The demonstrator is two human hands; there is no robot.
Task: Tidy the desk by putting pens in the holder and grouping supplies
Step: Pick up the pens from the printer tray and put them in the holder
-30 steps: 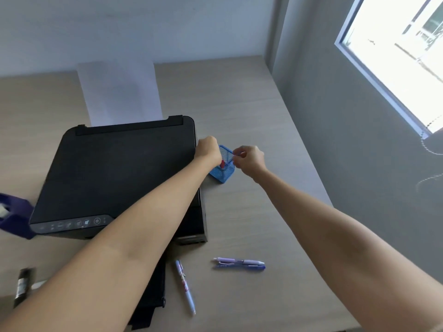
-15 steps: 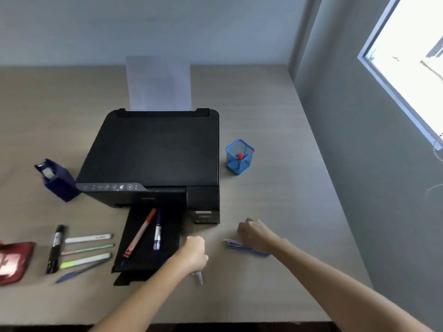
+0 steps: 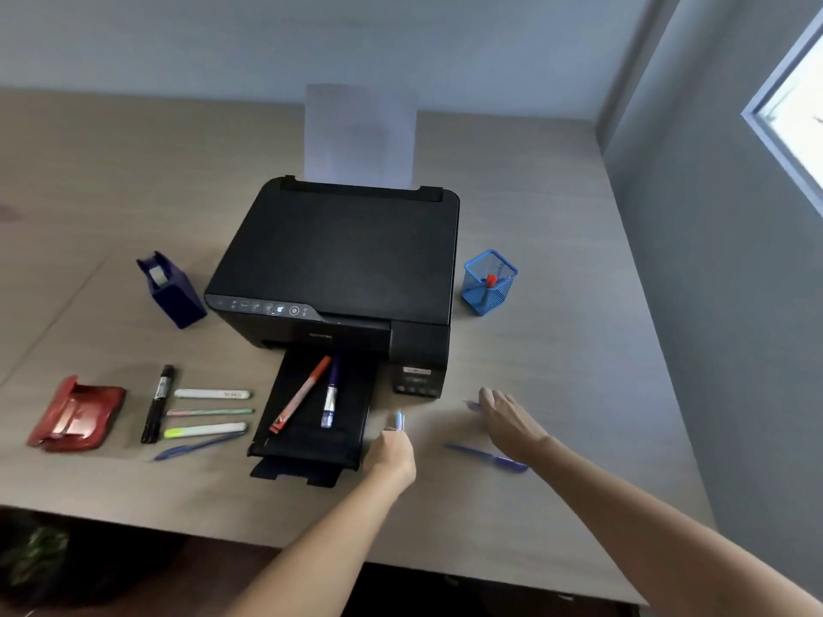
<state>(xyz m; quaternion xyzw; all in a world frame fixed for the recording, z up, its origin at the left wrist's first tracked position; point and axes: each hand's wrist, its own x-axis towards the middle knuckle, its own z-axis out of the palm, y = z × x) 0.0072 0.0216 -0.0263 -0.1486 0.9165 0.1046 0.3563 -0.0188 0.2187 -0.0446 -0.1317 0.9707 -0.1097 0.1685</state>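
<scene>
A blue mesh holder [image 3: 490, 300] stands right of the printer with a red-tipped pen [image 3: 491, 281] inside. My left hand [image 3: 394, 454] is closed on a pale blue pen [image 3: 400, 420] near the tray's front right corner. My right hand [image 3: 510, 423] has its fingers stretched out over a blurred lilac pen [image 3: 470, 405] that pokes out at the fingertips. A blue pen [image 3: 487, 458] lies on the desk just below that hand. An orange pen [image 3: 303, 394] and a purple pen [image 3: 330, 396] lie on the printer's output tray [image 3: 311, 443].
A black printer [image 3: 343, 256] with paper [image 3: 360, 135] fills the desk's middle. To its left are a blue tape dispenser [image 3: 171, 289], a red stapler [image 3: 75, 414], a black marker [image 3: 158, 403] and several pens and highlighters [image 3: 205, 430] in a row. A wall borders the right.
Both hands came back from the holder to the front of the desk. The left picked up the pale blue pen; the right took the lilac pen away from the blue one.
</scene>
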